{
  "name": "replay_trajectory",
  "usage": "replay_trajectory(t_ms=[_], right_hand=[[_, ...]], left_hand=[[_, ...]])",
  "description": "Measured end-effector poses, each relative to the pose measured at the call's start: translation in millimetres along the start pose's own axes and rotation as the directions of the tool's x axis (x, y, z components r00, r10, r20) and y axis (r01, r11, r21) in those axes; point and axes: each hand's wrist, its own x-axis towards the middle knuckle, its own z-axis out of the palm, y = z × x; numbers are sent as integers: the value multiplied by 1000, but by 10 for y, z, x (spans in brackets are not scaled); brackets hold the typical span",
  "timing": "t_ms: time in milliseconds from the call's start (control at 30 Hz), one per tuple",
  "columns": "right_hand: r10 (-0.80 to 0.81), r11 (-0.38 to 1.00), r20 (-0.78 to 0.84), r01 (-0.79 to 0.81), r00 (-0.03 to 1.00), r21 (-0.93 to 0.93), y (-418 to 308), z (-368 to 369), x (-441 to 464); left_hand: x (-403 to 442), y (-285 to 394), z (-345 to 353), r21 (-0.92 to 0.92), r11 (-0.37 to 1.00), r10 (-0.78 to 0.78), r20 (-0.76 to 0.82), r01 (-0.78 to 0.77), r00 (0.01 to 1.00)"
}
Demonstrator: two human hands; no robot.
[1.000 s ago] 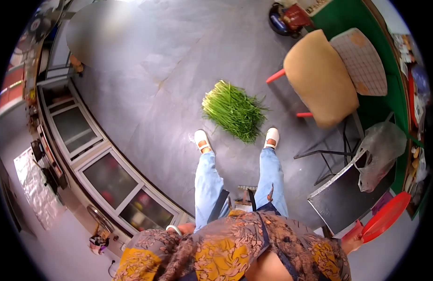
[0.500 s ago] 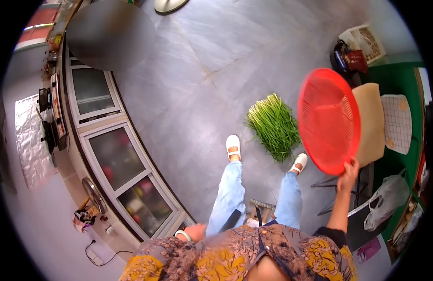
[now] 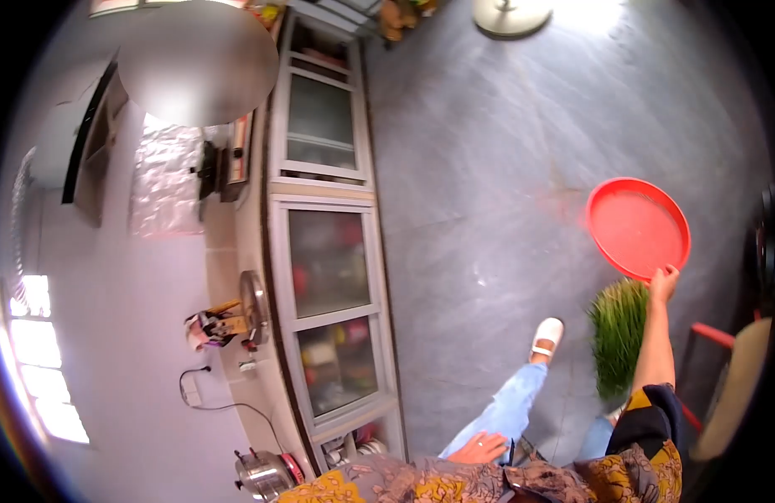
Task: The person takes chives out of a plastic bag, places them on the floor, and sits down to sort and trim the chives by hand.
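Note:
A round red plastic sieve basket is held out over the floor, with my right hand gripping its near rim. My right arm stretches forward past a bundle of long green stalks like garlic chives, which lies on the floor below the basket. The arm partly covers the bundle's right side. My left hand rests on my left thigh, fingers extended, a ring on one of them. It holds nothing.
A row of glass-door cabinets runs along the left, with an electric pot on the counter's near end. A chair stands at the right. A round base sits on the floor far ahead.
The view has swung left, so the cabinets appear nearer the middle. The basket has moved from right of the stalks to beyond them and faces up more. My left hand now shows on my thigh.

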Motion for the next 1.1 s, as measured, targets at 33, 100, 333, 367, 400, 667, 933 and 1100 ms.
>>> replay_trajectory(t_ms=[33, 100, 333, 367, 400, 667, 933, 1100], right_hand=[[-52, 998, -42, 50, 998, -46, 8, 134, -5], [22, 1000, -25, -22, 999, 7, -50, 325, -88], [308, 951, 527, -236, 792, -202, 266, 224, -591], [373, 927, 574, -314, 729, -204, 333, 145, -734], [429, 898, 618, -387, 659, -210, 344, 50, -905], [415, 894, 669, -139, 617, -427, 302, -848, -1949], [466, 849, 589, -146, 660, -508, -121, -1581, -2619], [497, 849, 590, -215, 636, -483, 258, -1717, -2531]], left_hand=[[11, -67, 46, 0, 1000, -1, 13, 1, 1000], [-1, -109, 115, 19, 1000, -19, 53, 18, 998], [101, 2, -119, -59, 996, -61, 14, 61, 998], [108, -11, -74, -59, 998, -37, -38, 35, 999], [126, -3, -84, -65, 997, -43, -43, 40, 998], [226, -70, 160, 172, 984, 25, -388, 46, 921], [214, -320, -255, 148, 984, 133, -205, -104, 970], [267, -583, -193, 102, 985, 162, -302, -137, 940]])
